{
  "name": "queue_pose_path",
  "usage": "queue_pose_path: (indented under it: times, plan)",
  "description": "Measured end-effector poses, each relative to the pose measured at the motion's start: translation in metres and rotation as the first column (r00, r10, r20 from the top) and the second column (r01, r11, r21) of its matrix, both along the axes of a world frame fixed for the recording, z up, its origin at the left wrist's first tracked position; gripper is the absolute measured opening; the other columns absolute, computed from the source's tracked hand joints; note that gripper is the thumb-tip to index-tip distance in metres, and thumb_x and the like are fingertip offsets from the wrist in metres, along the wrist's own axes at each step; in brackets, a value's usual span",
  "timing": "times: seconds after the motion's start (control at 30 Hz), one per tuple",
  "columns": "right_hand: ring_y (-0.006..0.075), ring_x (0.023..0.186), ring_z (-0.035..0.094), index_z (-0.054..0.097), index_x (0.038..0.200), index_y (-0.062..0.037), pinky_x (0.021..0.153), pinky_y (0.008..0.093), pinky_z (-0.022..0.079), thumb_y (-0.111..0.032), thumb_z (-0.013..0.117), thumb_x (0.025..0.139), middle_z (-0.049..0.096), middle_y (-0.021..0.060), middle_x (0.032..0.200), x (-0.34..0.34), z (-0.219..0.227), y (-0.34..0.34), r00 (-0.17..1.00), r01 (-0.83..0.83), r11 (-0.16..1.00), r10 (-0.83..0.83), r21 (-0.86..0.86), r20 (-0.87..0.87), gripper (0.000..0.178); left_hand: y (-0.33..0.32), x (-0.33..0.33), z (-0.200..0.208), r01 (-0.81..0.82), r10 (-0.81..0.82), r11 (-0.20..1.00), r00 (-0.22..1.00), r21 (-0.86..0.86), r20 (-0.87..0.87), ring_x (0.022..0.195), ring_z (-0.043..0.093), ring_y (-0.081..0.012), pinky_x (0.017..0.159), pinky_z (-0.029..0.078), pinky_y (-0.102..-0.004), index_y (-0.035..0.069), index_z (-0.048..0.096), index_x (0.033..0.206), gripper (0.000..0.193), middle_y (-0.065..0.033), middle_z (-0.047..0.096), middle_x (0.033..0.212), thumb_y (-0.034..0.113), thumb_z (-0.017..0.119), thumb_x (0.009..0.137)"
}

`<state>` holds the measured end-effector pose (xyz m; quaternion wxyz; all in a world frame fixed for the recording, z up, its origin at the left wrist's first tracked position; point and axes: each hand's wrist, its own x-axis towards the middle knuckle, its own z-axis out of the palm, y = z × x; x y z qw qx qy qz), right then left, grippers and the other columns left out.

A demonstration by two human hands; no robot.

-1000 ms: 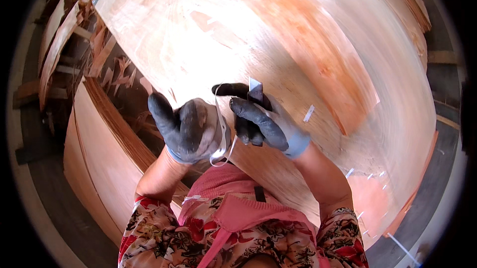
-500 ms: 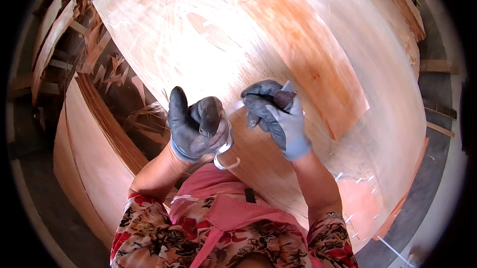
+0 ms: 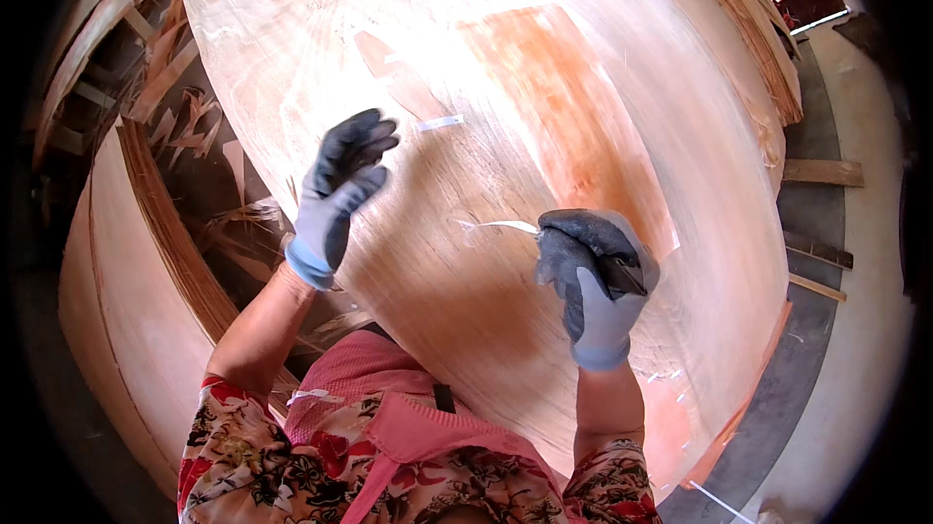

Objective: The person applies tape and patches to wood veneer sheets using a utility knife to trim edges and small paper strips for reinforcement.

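Observation:
A large pale wood veneer sheet (image 3: 437,310) lies under both hands. My left hand (image 3: 340,193), in a grey glove with dark palm and fingers, is raised over its left part, fingers stretched out and holding nothing. Nearer the right side, my gloved right hand (image 3: 598,281) is closed around a small dark tool (image 3: 624,277), mostly hidden by the fingers. A thin white tape strip (image 3: 510,226) sticks out leftward from that hand's fingertips. Beyond my left hand, another short white tape piece (image 3: 440,122) lies across the lower end of a narrow pinkish patch (image 3: 389,67).
An orange-brown veneer piece (image 3: 554,96) lies on the sheet beyond my right hand. Stacked veneer (image 3: 146,262) stands at left, with torn scraps (image 3: 194,125) behind. Short tape bits mark a pinkish area (image 3: 661,417) at lower right. Wooden bars (image 3: 821,172) stick out at right.
My left hand has moved away from the right, up and to the left, and its curled fingers have straightened. The right hand has shifted right and lower, still closed. The view has shifted too.

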<state>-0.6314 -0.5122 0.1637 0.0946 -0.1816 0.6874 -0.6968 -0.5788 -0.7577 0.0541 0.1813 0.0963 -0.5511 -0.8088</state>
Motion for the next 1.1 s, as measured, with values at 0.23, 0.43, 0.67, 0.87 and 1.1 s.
queue_pose_path:
  times: [0.23, 0.43, 0.67, 0.87, 1.1]
  plan:
    - [0.0083, 0.064, 0.06, 0.07, 0.107, 0.0007, 0.057, 0.0231, 0.047, 0.004, 0.076, 0.082, 0.07, 0.0067, 0.084, 0.001, 0.021, 0.002, 0.981, -0.085, 0.975, 0.118, 0.203, -0.153, 0.026, 0.052, -0.02, 0.045, 0.474, -0.563, 0.8, 0.805, -0.368, -0.188, 0.11, 0.064, -0.0218, 0.093, 0.051, -0.0327, -0.004, 0.061, 0.123, 0.043, -0.0161, 0.066, 0.12, 0.021, 0.071, 0.09]
    - [0.0081, 0.063, 0.058, 0.067, 0.119, -0.0016, 0.061, 0.0235, 0.047, 0.004, 0.066, 0.089, 0.07, 0.0058, 0.083, 0.005, 0.001, 0.011, 0.99, -0.046, 0.995, 0.033, 0.089, 0.138, 0.031, 0.038, 0.021, 0.033, 0.499, -0.5, 0.858, 0.866, 0.122, -0.027, 0.071, 0.068, -0.0174, 0.062, 0.057, -0.0271, -0.01, 0.061, 0.108, 0.033, -0.0174, 0.07, 0.1, 0.022, 0.062, 0.098]
    - [0.0231, 0.074, 0.068, 0.066, 0.116, -0.0078, 0.067, 0.0338, 0.052, -0.014, 0.069, 0.089, 0.07, 0.0081, 0.084, -0.033, -0.116, 0.099, 0.96, 0.233, 0.696, -0.054, 0.68, -0.274, 0.028, -0.079, 0.059, 0.069, 0.426, -0.302, 0.843, 0.88, -0.329, 0.367, 0.05, 0.064, -0.0153, 0.047, 0.052, -0.0236, -0.006, 0.063, 0.095, 0.024, -0.0165, 0.072, 0.084, 0.016, 0.052, 0.097]
    - [0.0319, 0.093, 0.065, 0.064, 0.114, -0.015, 0.074, 0.0423, 0.053, -0.038, 0.076, 0.082, 0.063, 0.0091, 0.11, -0.077, -0.12, 0.079, 0.915, 0.327, 0.419, 0.084, 0.847, -0.394, 0.041, -0.079, 0.154, 0.004, 0.839, -0.503, 0.486, 0.039, 0.245, 0.864, 0.059, 0.068, -0.0164, 0.047, 0.051, -0.028, 0.001, 0.072, 0.103, 0.029, -0.0123, 0.074, 0.083, 0.026, 0.06, 0.097]
    - [0.0312, 0.095, 0.066, 0.067, 0.107, -0.017, 0.078, 0.0446, 0.053, -0.04, 0.07, 0.086, 0.066, 0.0086, 0.108, -0.125, -0.133, 0.087, 0.905, 0.27, 0.263, 0.259, 0.926, -0.338, 0.032, -0.029, 0.195, -0.032, 0.903, -0.105, -0.331, -0.325, 0.275, 0.94, 0.094, 0.069, -0.0259, 0.083, 0.051, -0.0468, 0.018, 0.067, 0.122, 0.067, -0.0121, 0.07, 0.111, 0.07, 0.062, 0.08]
